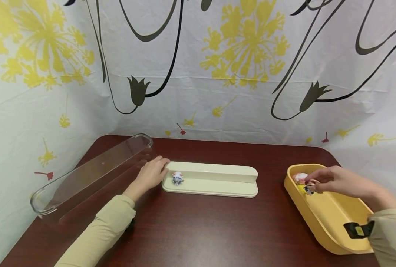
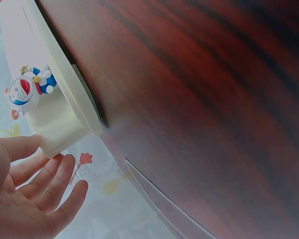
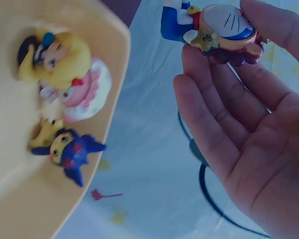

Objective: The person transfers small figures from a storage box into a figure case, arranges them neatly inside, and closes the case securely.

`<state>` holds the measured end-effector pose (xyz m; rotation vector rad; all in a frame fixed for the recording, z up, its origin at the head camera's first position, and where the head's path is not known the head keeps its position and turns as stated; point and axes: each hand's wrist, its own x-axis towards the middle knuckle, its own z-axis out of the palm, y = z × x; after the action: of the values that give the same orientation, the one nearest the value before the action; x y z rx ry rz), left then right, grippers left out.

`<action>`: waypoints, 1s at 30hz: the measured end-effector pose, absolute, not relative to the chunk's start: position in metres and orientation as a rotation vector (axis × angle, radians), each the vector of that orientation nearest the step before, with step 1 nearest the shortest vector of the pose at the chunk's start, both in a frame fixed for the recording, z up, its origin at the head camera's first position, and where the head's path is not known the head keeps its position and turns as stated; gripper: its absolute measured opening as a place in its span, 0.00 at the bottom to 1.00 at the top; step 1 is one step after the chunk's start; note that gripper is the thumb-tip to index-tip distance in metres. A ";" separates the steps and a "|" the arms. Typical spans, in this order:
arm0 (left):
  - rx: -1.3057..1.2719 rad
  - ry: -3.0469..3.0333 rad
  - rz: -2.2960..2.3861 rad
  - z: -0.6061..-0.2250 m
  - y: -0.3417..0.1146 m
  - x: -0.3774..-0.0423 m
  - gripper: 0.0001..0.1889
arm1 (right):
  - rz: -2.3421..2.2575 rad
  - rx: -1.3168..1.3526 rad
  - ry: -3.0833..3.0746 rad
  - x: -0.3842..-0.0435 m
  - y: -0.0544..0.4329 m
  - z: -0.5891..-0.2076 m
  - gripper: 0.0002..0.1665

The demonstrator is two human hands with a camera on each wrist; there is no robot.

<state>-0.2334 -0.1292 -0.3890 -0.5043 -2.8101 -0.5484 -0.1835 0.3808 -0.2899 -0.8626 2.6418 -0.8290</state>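
A Doraemon figurine (image 3: 224,25) is pinched between the thumb and fingers of my right hand (image 1: 346,181), above the far end of a yellow bin (image 1: 309,215). My left hand (image 1: 151,172) holds the left end of a long cream stepped display base (image 1: 214,189), with thumb and fingertips at its corner. Another Doraemon figurine (image 1: 177,178) stands on the lower step near that end; its blue body shows in the left wrist view. Inside the bin lie a yellow-haired figurine in a pink dress (image 3: 79,94) and a small dark blue and yellow figurine (image 3: 72,149).
A long clear plastic cover (image 1: 94,170) lies slanted on the left of the dark red-brown table (image 1: 211,226). Patterned white sheeting (image 1: 191,59) hangs behind and beside the table. A black strap (image 1: 358,230) is around the right wrist.
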 end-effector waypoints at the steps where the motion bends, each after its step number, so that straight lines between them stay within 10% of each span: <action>1: -0.505 -2.809 -0.550 -0.389 -0.129 -0.233 0.13 | -0.840 -0.859 2.632 -0.183 0.377 -0.289 0.11; 30: -0.509 -2.816 -0.548 -0.388 -0.129 -0.234 0.13 | -0.803 -0.848 2.642 -0.190 0.307 -0.281 0.13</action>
<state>-0.2336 -0.1291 -0.3884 -0.5088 -2.8158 -0.5483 -0.1900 0.3065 -0.2806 -0.8481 2.6425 -0.8034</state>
